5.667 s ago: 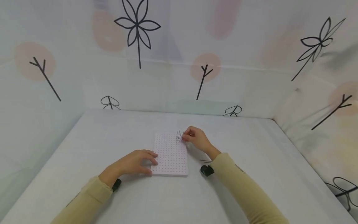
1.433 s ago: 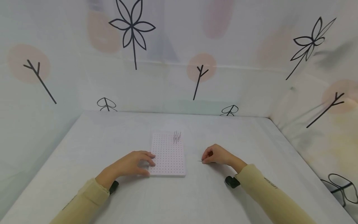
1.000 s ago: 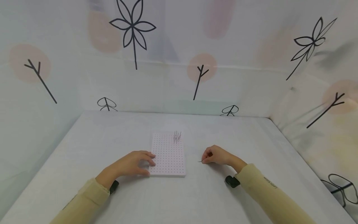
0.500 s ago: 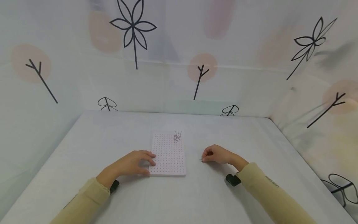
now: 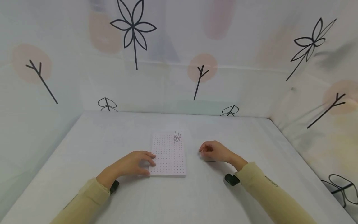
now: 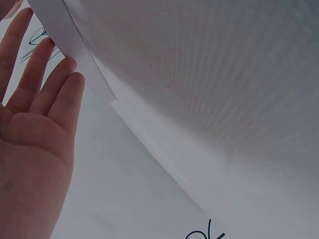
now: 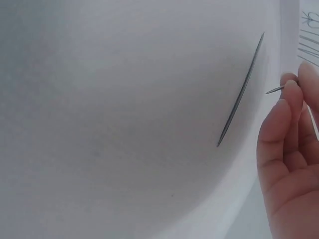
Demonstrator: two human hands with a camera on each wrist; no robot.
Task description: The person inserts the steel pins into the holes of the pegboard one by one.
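Observation:
A white pegboard (image 5: 169, 155) dotted with rows of small holes lies on the table in the head view. Several thin dark needles (image 5: 177, 137) stand in its far right corner. My left hand (image 5: 137, 163) rests at the board's left edge, fingers spread and loosely bent, fingertips over the rim. Right of the board, my right hand (image 5: 216, 151) pinches a needle between thumb and fingers; in the right wrist view one sharp tip (image 7: 274, 90) sticks out of the pinch. Another needle (image 7: 240, 89), dark and pointed at both ends, lies on the table under that hand.
The white table (image 5: 126, 133) is bounded by pale fabric walls (image 5: 165, 84) printed with flowers and twigs. A small black device (image 5: 232, 179) sits at the right wrist, and a similar one (image 5: 114, 186) at the left.
Earlier the right hand was at the board's far corner, then came down to the needles on the table. Now it has risen slightly with one needle, leaving one lying. The left hand stays at the board.

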